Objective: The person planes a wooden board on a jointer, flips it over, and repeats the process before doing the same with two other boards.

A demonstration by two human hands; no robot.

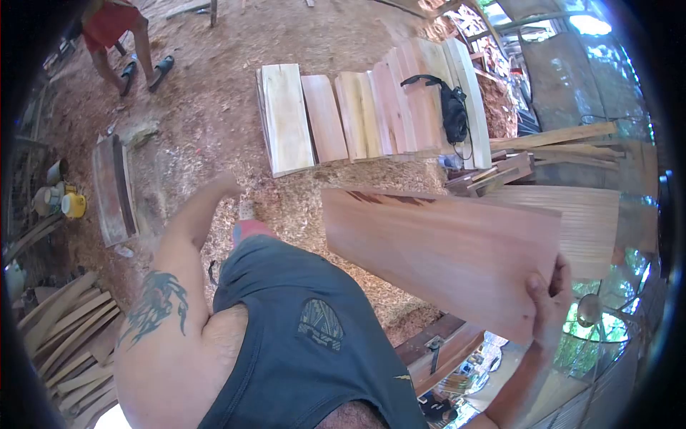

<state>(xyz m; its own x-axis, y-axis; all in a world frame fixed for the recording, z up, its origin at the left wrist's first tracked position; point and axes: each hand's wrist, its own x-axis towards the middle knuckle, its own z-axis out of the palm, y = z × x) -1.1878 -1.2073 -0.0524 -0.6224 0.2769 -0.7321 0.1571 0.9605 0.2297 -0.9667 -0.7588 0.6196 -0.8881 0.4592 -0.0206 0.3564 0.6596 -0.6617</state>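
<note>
My right hand [549, 294] grips the end of a wide reddish wooden board [443, 247]. The thumb lies on the face of the board, and the fingers go round its edge. The board hangs out at a slant in front of my body, with darker streaks along its top edge. My left hand [227, 186] hangs low beside my leg, over the shavings on the ground, and touches no board. It is small and blurred, so its fingers cannot be made out.
Several planks [371, 111] lie in a row ahead, with a black bag [453, 114] on them. A ribbed wooden panel [589, 225] is at the right. Curved wood strips [68, 336] are piled lower left, near a yellow container [73, 205]. A person in red shorts [108, 27] is at upper left.
</note>
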